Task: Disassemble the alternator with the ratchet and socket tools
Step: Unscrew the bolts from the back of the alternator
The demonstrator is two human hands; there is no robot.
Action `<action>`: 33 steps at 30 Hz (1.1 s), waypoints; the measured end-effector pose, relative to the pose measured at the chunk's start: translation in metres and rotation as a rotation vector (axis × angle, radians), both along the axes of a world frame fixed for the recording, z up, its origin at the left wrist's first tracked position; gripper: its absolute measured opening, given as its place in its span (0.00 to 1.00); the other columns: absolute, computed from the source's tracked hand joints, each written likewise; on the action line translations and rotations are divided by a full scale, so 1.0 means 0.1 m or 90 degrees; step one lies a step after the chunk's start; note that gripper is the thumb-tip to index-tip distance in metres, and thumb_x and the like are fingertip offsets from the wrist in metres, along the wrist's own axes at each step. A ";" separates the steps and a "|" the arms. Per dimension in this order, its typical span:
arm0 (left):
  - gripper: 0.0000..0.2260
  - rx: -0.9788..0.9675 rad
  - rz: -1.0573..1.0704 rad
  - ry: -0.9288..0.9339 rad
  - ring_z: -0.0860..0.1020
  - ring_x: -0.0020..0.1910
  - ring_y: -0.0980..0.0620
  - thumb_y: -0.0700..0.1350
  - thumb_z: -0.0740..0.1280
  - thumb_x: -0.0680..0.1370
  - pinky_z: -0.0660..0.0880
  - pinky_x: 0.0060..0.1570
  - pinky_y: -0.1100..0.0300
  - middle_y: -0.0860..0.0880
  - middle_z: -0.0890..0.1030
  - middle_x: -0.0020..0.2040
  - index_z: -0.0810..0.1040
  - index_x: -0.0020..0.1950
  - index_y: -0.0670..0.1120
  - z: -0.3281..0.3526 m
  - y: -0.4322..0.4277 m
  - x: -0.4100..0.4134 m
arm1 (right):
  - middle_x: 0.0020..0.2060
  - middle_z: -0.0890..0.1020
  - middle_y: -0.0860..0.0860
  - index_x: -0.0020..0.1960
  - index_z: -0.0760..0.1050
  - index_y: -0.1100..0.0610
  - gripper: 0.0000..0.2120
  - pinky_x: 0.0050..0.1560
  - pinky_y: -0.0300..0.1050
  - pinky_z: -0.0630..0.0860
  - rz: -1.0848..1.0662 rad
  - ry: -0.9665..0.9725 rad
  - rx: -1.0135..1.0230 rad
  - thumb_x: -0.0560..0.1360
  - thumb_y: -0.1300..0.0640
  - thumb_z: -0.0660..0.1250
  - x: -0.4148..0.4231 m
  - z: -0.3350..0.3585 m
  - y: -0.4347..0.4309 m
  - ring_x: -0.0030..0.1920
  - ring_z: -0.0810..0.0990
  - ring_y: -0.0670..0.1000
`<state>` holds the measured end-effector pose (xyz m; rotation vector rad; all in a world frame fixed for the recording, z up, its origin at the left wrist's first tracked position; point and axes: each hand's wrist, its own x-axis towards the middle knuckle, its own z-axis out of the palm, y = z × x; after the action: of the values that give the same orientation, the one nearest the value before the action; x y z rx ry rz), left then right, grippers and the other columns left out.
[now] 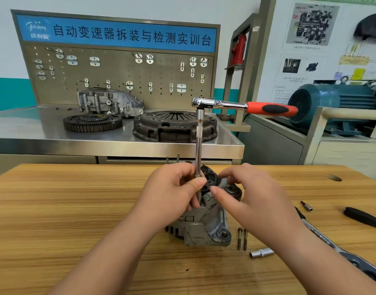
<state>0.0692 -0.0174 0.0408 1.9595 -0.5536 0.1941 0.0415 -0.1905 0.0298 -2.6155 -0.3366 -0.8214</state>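
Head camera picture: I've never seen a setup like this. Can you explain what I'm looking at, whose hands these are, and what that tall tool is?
This is one picture from a camera worn on a person's head, looking down at their own bare hands; there is no robot. On the wooden table stands an alternator, a car's generator. The tall tool is a ratchet with an orange handle, on top of a long extension bar that reaches down into the alternator. The left hand pinches the bar's lower end. The right hand is at the alternator's top; whether it grips anything is unclear. Nearby lie two bolts, a loose socket and a small bit.
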 end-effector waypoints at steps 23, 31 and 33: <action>0.12 -0.036 -0.062 0.022 0.75 0.24 0.57 0.37 0.68 0.76 0.73 0.28 0.66 0.52 0.76 0.24 0.75 0.33 0.46 0.05 -0.04 0.01 | 0.53 0.82 0.54 0.54 0.76 0.55 0.16 0.46 0.49 0.78 0.674 0.005 0.757 0.71 0.66 0.56 0.33 0.58 0.44 0.47 0.82 0.56; 0.13 0.187 0.041 -0.228 0.72 0.35 0.60 0.56 0.66 0.74 0.68 0.35 0.63 0.57 0.75 0.32 0.72 0.31 0.54 0.01 0.03 0.07 | 0.45 0.83 0.55 0.43 0.75 0.58 0.13 0.31 0.46 0.76 0.603 -0.181 0.746 0.80 0.57 0.54 0.38 0.61 0.55 0.32 0.81 0.55; 0.11 0.249 0.048 -0.332 0.72 0.43 0.60 0.59 0.64 0.73 0.72 0.43 0.58 0.60 0.76 0.36 0.73 0.34 0.56 0.03 0.06 0.10 | 0.45 0.83 0.54 0.44 0.75 0.57 0.12 0.30 0.46 0.74 0.588 -0.218 0.705 0.80 0.59 0.55 0.39 0.59 0.57 0.30 0.79 0.55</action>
<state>0.0790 -0.0117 0.0437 2.3179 -0.9069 0.7018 0.0808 -0.1339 0.0890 -1.0971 -0.8017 -0.7573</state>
